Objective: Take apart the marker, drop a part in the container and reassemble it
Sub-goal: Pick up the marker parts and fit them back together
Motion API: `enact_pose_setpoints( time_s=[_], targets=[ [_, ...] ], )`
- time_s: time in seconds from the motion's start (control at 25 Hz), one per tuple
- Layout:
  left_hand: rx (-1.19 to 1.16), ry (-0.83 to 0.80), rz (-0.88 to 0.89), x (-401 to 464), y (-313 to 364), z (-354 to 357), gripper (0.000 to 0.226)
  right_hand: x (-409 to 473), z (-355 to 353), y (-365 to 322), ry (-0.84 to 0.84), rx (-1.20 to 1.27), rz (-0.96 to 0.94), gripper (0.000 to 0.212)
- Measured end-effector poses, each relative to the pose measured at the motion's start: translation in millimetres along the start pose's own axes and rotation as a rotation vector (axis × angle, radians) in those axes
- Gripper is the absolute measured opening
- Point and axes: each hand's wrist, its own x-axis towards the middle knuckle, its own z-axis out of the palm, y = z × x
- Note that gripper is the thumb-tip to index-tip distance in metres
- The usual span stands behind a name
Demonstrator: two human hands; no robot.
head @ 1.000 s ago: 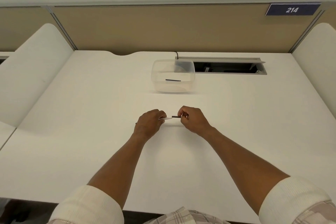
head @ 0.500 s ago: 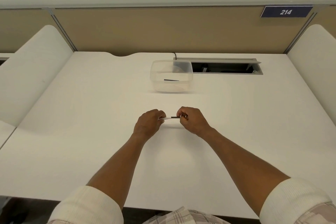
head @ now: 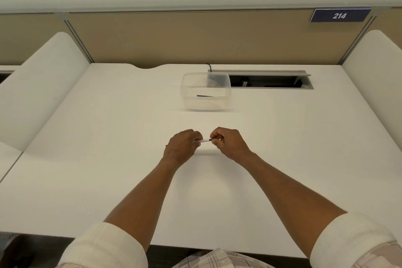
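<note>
Both hands have drawn closer since a second ago. Left hand [head: 181, 148] pinches the white marker [head: 203, 141] barrel, right hand [head: 228, 142] pinches its dark end, seemingly to push it home. One dark part [head: 205, 95] lies in the container [head: 205, 91], far on the table [head: 87, 159].

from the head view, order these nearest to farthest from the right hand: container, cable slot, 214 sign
From the right hand:
1. container, just ahead, slightly left
2. cable slot, at the desk's back edge, ahead and right
3. 214 sign, up on the partition, far right
</note>
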Motion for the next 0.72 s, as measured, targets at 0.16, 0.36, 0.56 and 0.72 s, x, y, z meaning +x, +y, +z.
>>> enact_pose_setpoints(
  time_s=[0.16, 0.36, 0.56, 0.72],
  targets=[
    [-0.004, -0.008, 0.004, -3, 3, -1, 0.011, -4, -2, 1, 0.003, 0.014, 0.035, 0.008],
    [0.08, -0.08, 0.003, -2, 9, 0, 0.021, -8, 2, -2, 0.015, -0.008, 0.077, 0.01],
    [0.097, -0.074, 0.007, -2, 20, -1, 0.019, -12, 4, -4, 0.094, 0.056, 0.139, 0.013],
    [0.045, -0.058, 0.006, -2, 29, 1, 0.016, -16, 2, -6, 0.13, 0.079, 0.132, 0.012]
  ],
)
